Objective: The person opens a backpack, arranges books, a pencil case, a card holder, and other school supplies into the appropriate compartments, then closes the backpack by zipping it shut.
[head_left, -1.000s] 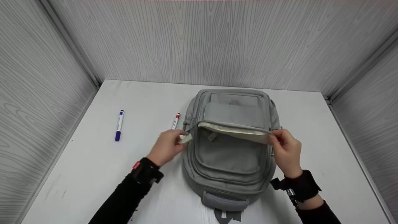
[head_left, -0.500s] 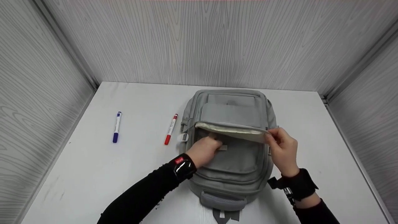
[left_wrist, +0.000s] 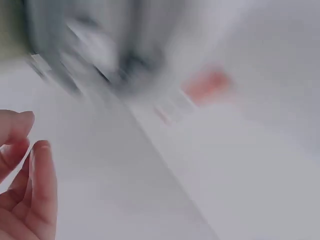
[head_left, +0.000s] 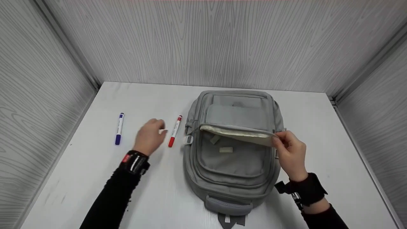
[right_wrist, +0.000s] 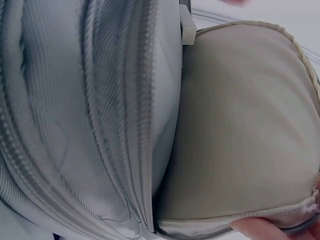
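Note:
A grey backpack [head_left: 235, 165] lies on the white table, its front pocket unzipped. My right hand [head_left: 291, 154] pinches the right edge of the pocket flap [head_left: 241, 133], whose pale lining [right_wrist: 240, 120] shows in the right wrist view. On the pocket's grey inner panel lies a small beige block [head_left: 226, 149]. My left hand [head_left: 150, 136] is over the table left of the red marker [head_left: 175, 131], nothing between its fingers. In the left wrist view its thumb and fingertips [left_wrist: 44, 170] are apart; the red marker [left_wrist: 207, 86] there is blurred.
A blue marker [head_left: 119, 128] lies farther left. A white buckle [head_left: 188, 140] hangs at the backpack's left side. A pale fabric tag [head_left: 215, 139] is inside the pocket. Grey wood-grain panels [head_left: 203, 44] enclose the back and sides of the table.
My left hand carried the beige block into the pocket, let go of it there and moved left to beside the red marker. My right hand keeps holding the flap.

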`<move>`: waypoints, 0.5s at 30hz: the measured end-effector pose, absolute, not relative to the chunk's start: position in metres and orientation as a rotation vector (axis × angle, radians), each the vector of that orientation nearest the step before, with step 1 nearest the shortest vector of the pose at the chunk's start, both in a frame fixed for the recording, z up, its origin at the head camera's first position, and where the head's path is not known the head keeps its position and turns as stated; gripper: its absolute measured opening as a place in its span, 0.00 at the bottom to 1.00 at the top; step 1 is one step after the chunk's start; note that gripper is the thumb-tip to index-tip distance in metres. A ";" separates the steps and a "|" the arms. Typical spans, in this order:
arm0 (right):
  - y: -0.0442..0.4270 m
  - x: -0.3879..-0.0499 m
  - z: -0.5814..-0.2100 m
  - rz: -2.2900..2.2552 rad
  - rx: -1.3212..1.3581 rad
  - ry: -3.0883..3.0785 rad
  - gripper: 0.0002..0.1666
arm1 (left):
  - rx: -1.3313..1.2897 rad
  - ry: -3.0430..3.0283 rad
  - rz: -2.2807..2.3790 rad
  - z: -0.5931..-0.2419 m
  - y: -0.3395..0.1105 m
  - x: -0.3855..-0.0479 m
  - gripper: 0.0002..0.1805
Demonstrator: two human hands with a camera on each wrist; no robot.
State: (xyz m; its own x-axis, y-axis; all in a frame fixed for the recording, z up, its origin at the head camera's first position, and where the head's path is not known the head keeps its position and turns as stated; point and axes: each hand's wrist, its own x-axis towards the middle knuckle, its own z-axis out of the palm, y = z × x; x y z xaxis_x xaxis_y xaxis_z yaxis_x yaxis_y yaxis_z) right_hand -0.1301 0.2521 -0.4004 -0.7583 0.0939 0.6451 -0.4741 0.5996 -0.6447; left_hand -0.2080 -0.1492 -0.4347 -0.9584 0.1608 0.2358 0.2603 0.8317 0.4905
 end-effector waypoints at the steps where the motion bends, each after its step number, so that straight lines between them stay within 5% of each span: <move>1: 0.253 -0.130 -0.400 1.127 0.295 -2.184 0.03 | -0.213 -2.837 -0.769 -0.441 -0.168 -0.212 0.08; 7: 0.253 -0.129 -0.398 1.127 0.282 -2.209 0.02 | 0.299 -2.967 -0.662 -0.478 -0.250 -0.220 0.21; 15: 0.252 -0.128 -0.401 1.160 0.277 -2.200 0.04 | 0.446 -3.036 -0.767 -0.497 -0.269 -0.231 0.23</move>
